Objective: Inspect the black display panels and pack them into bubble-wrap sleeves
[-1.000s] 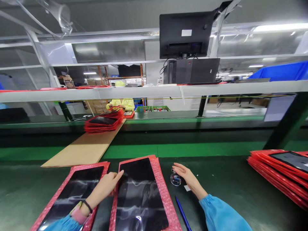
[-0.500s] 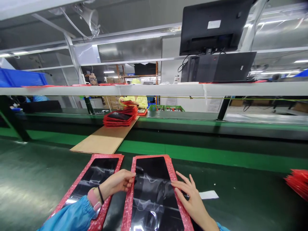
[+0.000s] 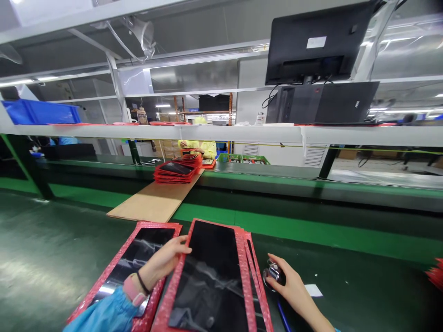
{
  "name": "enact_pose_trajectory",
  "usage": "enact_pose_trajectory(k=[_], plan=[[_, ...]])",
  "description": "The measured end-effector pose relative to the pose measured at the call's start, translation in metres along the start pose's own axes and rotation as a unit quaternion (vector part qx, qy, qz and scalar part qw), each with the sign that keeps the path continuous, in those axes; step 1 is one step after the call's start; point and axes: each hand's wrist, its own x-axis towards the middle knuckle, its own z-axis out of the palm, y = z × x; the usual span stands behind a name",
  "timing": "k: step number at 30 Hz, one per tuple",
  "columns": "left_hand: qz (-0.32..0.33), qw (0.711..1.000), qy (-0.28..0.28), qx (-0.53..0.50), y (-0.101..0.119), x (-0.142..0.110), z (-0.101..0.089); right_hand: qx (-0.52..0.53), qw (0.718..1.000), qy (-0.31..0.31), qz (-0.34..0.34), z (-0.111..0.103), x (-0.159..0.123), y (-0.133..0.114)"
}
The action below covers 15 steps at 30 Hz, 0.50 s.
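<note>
My left hand [image 3: 167, 259], with a pink watch and a black band at the wrist, grips the left edge of a black glass panel in a red bubble-wrap sleeve [image 3: 212, 272]. This panel lies slightly turned on top of other sleeved panels, whose right edges [image 3: 258, 276] show beneath it. Thumb and fingers of my right hand [image 3: 289, 281] curl around a small shiny metal-and-black object [image 3: 274, 272] on the table, just right of the panels. Its exact kind is unclear. Left of these, partly behind my left arm, is a second red-sleeved panel [image 3: 152, 240].
A blue pen-like stick [image 3: 284, 316] and a white paper scrap [image 3: 314, 290] lie near my right hand. Ahead, a brown board [image 3: 148, 203] bears a stack of red sleeves [image 3: 178, 170]. Beyond is a co-worker in yellow [image 3: 207, 148]. A shelf [image 3: 221, 132] crosses above, carrying a monitor [image 3: 318, 46].
My right hand has left the panel's right edge and moved right to the small shiny object. The top panel has turned and shifted left in my left hand, uncovering panels beneath.
</note>
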Motion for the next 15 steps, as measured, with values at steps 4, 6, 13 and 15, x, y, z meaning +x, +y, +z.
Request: enact_pose_trajectory(k=[4, 6, 13, 15], plan=[[0.02, 0.999, 0.036, -0.011, 0.037, -0.01, -0.063, 0.028, 0.999, -0.028, 0.027, -0.004, 0.011, 0.012], [0.027, 0.998, 0.052, -0.014, 0.051, -0.016, -0.096, 0.049, 0.998, -0.038, 0.031, -0.007, 0.018, 0.017], [0.012, 0.992, 0.122, 0.027, 0.046, -0.024, -0.176, 0.061, 0.996, 0.017, 0.065, -0.02, 0.035, 0.012], [0.007, 0.991, 0.122, 0.05, 0.038, -0.021, -0.184, 0.067, 0.995, 0.019, 0.076, -0.02, 0.031, -0.005]])
